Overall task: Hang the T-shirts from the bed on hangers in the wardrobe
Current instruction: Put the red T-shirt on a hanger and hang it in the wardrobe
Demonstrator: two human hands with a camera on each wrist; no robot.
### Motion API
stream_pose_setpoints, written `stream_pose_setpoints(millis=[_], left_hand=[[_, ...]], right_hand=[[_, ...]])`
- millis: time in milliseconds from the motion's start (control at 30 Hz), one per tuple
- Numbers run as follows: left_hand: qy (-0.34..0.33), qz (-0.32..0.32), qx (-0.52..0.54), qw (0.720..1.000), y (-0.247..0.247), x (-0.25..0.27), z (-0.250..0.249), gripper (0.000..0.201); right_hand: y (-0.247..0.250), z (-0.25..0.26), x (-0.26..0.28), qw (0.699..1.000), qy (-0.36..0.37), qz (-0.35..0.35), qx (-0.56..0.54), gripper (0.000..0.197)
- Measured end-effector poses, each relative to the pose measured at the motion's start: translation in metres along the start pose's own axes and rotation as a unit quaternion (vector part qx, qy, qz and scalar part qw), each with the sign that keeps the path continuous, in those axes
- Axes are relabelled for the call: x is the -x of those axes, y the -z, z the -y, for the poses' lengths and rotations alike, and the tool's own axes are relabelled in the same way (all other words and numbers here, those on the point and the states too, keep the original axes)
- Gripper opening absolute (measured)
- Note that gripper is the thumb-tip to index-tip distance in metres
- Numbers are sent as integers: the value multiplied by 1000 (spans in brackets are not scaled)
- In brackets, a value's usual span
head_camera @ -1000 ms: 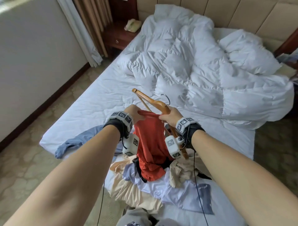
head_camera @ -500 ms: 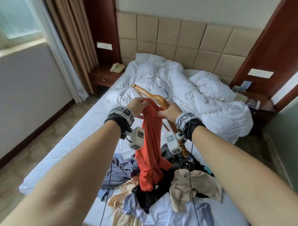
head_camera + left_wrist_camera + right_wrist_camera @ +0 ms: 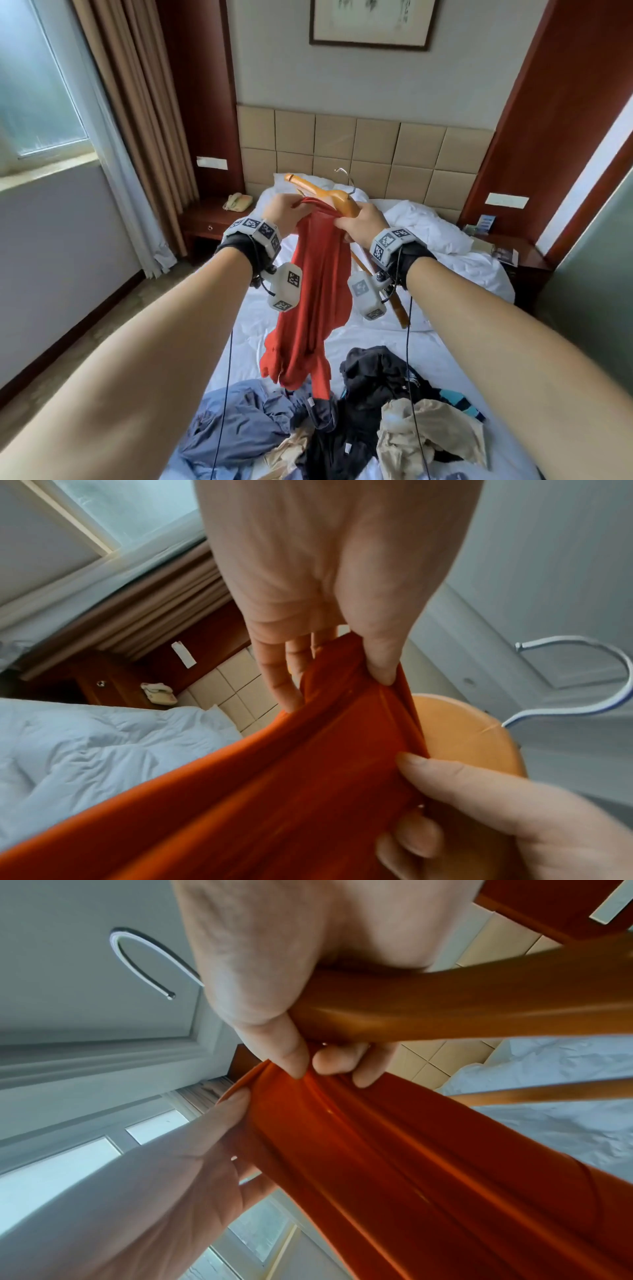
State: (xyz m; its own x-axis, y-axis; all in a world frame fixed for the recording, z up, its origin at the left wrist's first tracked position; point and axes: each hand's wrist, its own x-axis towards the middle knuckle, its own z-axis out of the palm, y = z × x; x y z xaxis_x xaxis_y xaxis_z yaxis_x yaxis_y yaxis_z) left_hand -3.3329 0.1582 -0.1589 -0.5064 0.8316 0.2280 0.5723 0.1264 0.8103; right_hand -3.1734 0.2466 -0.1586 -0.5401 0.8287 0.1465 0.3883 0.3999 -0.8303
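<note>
Head view: at frame centre, above the bed (image 3: 260,342), my left hand (image 3: 284,212) pinches the collar of the red T-shirt (image 3: 318,291); my right hand (image 3: 363,222) grips the wooden hanger (image 3: 325,195) and pinches the cloth too. The shirt hangs limp, so I judge it light, soft and best held at the collar. More T-shirts (image 3: 359,411) lie heaped at the lower edge.

Left wrist view: thumb (image 3: 380,653) and fingers (image 3: 274,674) clamp the collar, hidden from the head camera; hanger hook (image 3: 582,674) at right.

Right wrist view: only here my palm visibly wraps the hanger's arm while fingertips (image 3: 291,1058) nip the fabric.
</note>
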Motion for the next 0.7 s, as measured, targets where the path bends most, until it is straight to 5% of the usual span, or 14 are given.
stream_pose_setpoints(millis=[333,433,533,700], left_hand=[[10,14,266,964,32,16,-57,16],[8,9,296,955,35,21,-56,14],[39,7,311,950,35,23,-41,34],[154,198,199,947,20,41,-7,38]], right_hand=[[2,45,14,993,33,69,-86,15],[-2,49,12,996,18,34,-82,15],[-3,49,11,995,7,-11,-103,14],[6,53,10,979,4,-74,-192,20]])
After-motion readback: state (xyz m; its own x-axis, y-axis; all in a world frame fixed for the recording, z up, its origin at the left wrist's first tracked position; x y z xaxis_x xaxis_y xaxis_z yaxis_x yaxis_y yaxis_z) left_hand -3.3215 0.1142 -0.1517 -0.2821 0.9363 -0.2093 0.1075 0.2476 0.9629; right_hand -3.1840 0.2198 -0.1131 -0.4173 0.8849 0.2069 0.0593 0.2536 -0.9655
